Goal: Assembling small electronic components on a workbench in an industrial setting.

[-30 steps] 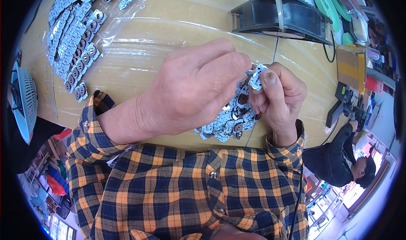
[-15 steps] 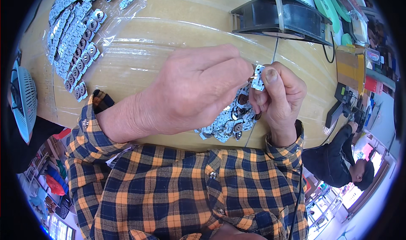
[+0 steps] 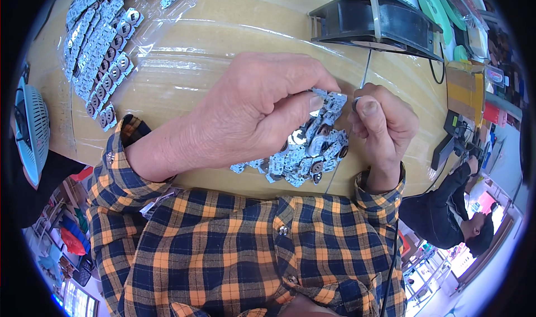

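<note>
My left hand (image 3: 251, 113) reaches across the middle and pinches a small pale blue-white circuit board piece (image 3: 333, 101) between thumb and fingers. My right hand (image 3: 382, 130) is closed beside it, thumb up, gripping a thin metal rod-like tool (image 3: 365, 71) that points away from me. Just below both hands lies a pile of similar small boards with round parts (image 3: 304, 158) on the wooden table (image 3: 234, 32).
A plastic sheet with rows of several more small boards (image 3: 97, 43) lies at the far left. A black box-shaped device (image 3: 374, 24) stands at the back right, with a cable. A white fan grille (image 3: 30, 130) is at left. Another person (image 3: 452, 211) sits at right.
My left hand has taken hold of the small board that the right thumb pressed earlier. The right hand has drawn slightly away to the right, and the thin tool now shows above it.
</note>
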`<action>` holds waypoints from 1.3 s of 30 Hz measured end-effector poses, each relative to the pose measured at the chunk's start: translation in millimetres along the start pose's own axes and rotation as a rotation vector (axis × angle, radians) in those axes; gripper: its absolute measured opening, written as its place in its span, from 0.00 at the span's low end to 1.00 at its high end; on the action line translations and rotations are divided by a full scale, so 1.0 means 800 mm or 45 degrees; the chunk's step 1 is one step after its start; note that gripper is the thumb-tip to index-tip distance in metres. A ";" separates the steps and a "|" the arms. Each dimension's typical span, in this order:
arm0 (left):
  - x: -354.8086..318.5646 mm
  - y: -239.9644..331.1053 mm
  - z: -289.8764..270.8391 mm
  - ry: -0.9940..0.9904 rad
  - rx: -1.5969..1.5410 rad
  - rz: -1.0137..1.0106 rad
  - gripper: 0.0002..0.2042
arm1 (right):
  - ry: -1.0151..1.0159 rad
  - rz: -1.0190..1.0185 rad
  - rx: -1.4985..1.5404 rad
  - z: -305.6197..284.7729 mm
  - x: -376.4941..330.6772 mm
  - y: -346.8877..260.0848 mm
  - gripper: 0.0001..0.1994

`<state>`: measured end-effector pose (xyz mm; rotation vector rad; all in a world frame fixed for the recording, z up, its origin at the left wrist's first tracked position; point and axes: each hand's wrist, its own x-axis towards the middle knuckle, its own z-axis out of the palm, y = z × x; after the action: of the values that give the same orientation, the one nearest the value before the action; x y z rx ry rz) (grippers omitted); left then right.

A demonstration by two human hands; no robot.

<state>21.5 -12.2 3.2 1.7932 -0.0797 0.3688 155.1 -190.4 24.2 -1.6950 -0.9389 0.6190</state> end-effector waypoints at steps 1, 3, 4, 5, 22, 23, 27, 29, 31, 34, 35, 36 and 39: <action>0.000 0.000 0.000 0.003 -0.044 -0.074 0.10 | 0.002 0.003 -0.002 0.001 0.000 0.002 0.10; 0.001 -0.001 0.003 -0.010 -0.041 -0.025 0.10 | -0.094 -0.232 -0.148 0.005 0.002 0.007 0.10; 0.000 -0.001 0.003 -0.014 -0.032 0.019 0.11 | -0.124 -0.279 -0.200 0.006 0.002 0.010 0.10; -0.001 -0.002 0.003 -0.010 -0.028 0.015 0.11 | -0.129 -0.281 -0.195 0.008 0.002 0.010 0.10; 0.004 0.009 -0.002 -0.043 -1.222 -0.791 0.09 | -0.157 0.503 1.211 0.026 -0.004 -0.003 0.19; 0.006 0.007 -0.002 -0.056 -1.224 -0.789 0.09 | -0.129 0.512 1.206 0.026 -0.005 -0.003 0.19; 0.001 0.002 0.005 0.064 -0.925 -0.547 0.08 | -0.037 0.384 0.990 0.025 -0.006 0.001 0.19; -0.004 0.002 0.008 0.153 -0.699 -0.369 0.08 | -0.011 0.333 0.885 0.025 -0.007 0.004 0.18; -0.004 0.002 0.008 0.173 -0.202 -0.116 0.10 | 0.023 0.286 0.774 0.024 -0.008 0.005 0.18; 0.001 -0.001 0.006 0.214 0.228 0.186 0.11 | 0.067 0.266 0.602 0.024 -0.010 0.006 0.16; 0.000 -0.002 0.007 0.217 0.234 0.185 0.11 | 0.053 0.234 0.534 0.024 -0.011 0.006 0.15; -0.001 -0.003 0.009 0.250 0.269 0.225 0.11 | 0.038 0.201 0.467 0.024 -0.011 0.006 0.15; -0.002 -0.001 0.010 0.284 0.324 0.284 0.12 | -0.026 0.230 0.472 0.018 -0.014 0.008 0.15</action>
<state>22.0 -20.0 0.0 1.9868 -0.0784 0.7652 139.6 -192.5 13.5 -1.4484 -0.6408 0.8744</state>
